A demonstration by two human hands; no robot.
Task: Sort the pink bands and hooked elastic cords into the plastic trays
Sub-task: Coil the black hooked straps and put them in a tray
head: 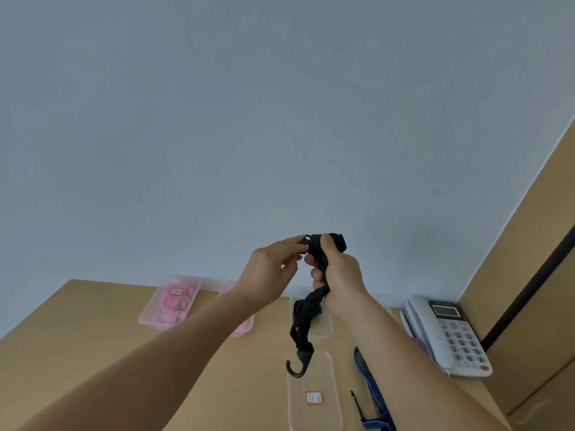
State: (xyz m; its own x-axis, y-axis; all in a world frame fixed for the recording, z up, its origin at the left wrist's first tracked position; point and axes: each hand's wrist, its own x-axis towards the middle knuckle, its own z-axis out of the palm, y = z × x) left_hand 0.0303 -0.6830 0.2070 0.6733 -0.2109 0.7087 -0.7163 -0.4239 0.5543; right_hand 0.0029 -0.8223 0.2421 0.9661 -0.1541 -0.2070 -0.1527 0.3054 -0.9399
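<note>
Both hands hold the black hooked cord (303,325) up above the desk (93,353). The right hand (339,275) has its fingers (312,262) curled round the bunched upper part, and the left hand (267,275) pinches the top end. The cord hangs lengthwise down from the right hand, and its lower hook (295,367) dangles in line with the far end of the near clear tray (326,377). Lowering it straight down there looks the likely move, led by the right hand, while the tray of pink bands (149,309) sits well apart to the left.
</note>
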